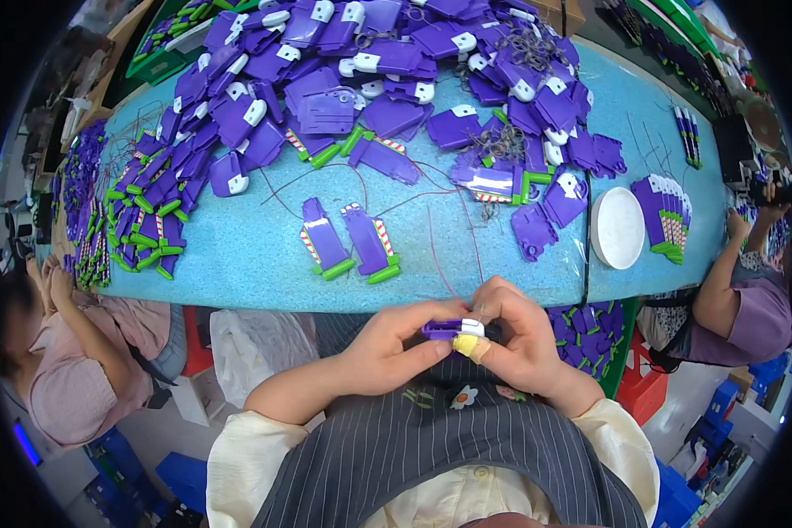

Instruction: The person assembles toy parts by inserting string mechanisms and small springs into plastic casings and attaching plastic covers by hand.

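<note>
Close to my body, past the table's front edge, both hands hold one purple plastic casing with a white end (453,329). My left hand (392,345) pinches its purple side between thumb and fingers. At the white end, my right hand (521,339) is closed, with yellow tape wrapped round a digit; a thin metal piece seems to show at its fingertips, too small to name. Thin dark red wires (477,251) run from near my hands up over the table. Beyond them lie two purple pieces with green ends and red-striped edges (324,238).
A large pile of purple and white casings (326,53) covers the table's far side. Green-ended pieces (145,207) are heaped left. A white bowl (617,227) stands right, beside a fanned stack (664,211). A full green crate (594,339) sits below. Co-workers sit at both sides.
</note>
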The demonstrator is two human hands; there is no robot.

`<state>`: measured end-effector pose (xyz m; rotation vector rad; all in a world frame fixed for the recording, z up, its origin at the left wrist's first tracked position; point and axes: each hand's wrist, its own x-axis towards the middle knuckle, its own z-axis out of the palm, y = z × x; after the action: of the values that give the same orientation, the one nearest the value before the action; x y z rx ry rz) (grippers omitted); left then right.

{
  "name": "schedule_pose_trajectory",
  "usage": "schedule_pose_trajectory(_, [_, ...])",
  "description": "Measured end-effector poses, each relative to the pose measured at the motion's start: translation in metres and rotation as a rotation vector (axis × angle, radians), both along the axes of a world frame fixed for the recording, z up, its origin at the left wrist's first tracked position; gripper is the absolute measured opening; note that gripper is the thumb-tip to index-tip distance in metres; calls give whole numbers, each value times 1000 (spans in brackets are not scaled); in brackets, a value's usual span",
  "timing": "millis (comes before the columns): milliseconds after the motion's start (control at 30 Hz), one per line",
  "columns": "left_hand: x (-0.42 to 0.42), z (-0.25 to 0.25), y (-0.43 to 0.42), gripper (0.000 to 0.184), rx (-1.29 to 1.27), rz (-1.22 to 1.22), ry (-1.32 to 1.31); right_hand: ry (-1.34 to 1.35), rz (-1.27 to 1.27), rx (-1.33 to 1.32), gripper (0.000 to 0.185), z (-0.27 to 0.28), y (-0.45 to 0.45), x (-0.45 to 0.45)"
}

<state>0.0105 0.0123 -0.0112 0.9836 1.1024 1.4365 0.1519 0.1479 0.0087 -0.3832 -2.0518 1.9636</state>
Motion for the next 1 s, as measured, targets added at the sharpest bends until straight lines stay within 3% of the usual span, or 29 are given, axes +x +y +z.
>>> schedule_pose_trajectory(33, [-6,7,4,14,-17,40,155,-37,-15,-2,21,2,0,-1])
schedule_pose_trajectory(167, [-12,13,6,15,-1,46,322,-66,-109,-8,24,1,2,4])
schedule_pose_trajectory(267, [-24,14,4,16,41,336,194,-219,-190,-10,25,12,4,2])
schedule_pose_trajectory(300, [-27,18,4,16,-19,363,-70,-242,-80,93,24,6,6,4])
schedule_pose_trajectory(333, [-24,16,5,16,-21,358,-74,-265,27,195,23,3,6,6])
schedule_pose_trajectory(533, [8,3,6,18,-116,414,-212,-303,-64,130,14,0,-8,13])
schedule_pose_trajectory(600, [2,4,6,17,-115,375,-117,-239,-87,86,14,-7,-6,12])
schedule_pose_trajectory(667, [-1,19,11,17,-134,406,-239,-107,-129,73,15,-14,-8,9])
schedule_pose_trajectory(700, [9,6,8,16,-139,402,-12,-148,-149,-41,15,-14,-8,8])
schedule_pose_trajectory(733, [20,0,11,14,-117,431,-30,-187,-172,-156,16,-14,-8,9])
schedule_pose_trajectory(833, [25,-2,11,14,-144,430,-91,-219,-139,-120,16,-15,-4,13])
schedule_pose_trajectory(900, [27,-3,12,17,-86,413,203,-234,-96,-89,16,-14,-4,16])
schedule_pose_trajectory(967, [15,2,22,30,54,257,537,-79,-101,169,21,-11,0,13])
schedule_pose_trajectory(1000, [10,8,27,37,95,173,678,-70,-101,172,21,-9,4,15])
